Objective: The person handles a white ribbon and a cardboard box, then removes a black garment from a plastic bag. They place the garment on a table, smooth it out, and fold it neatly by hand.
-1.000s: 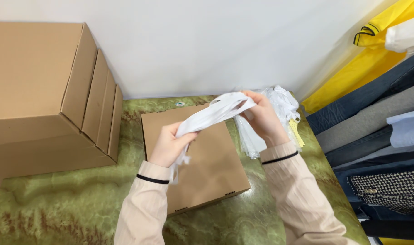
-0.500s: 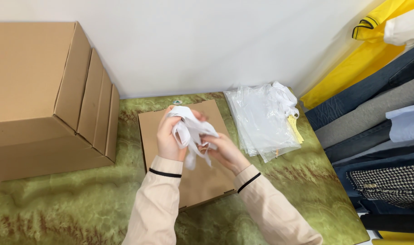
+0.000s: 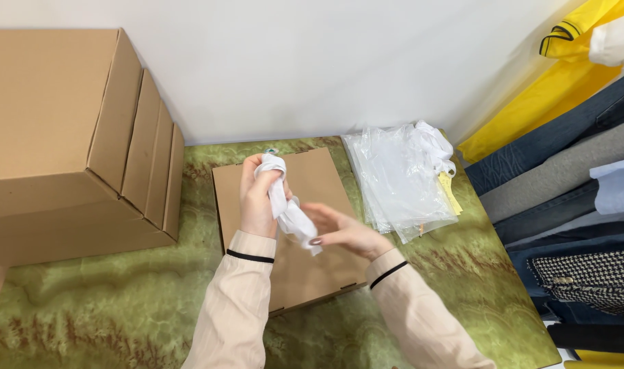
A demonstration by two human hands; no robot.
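the white bundle (image 3: 285, 205) looks like soft, matt cloth, crumpled; the flat box (image 3: 305, 273) and the stacked boxes (image 3: 59, 137) are matt brown corrugated cardboard. the bags (image 3: 394, 178) are clear glossy plastic; the table top (image 3: 86, 301) shows a smooth, marbled green sheen.

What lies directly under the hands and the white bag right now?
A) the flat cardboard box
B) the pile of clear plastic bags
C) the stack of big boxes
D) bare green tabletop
A: the left hand and right hand bunch the white bag above the flat cardboard box, not over the clear bags.
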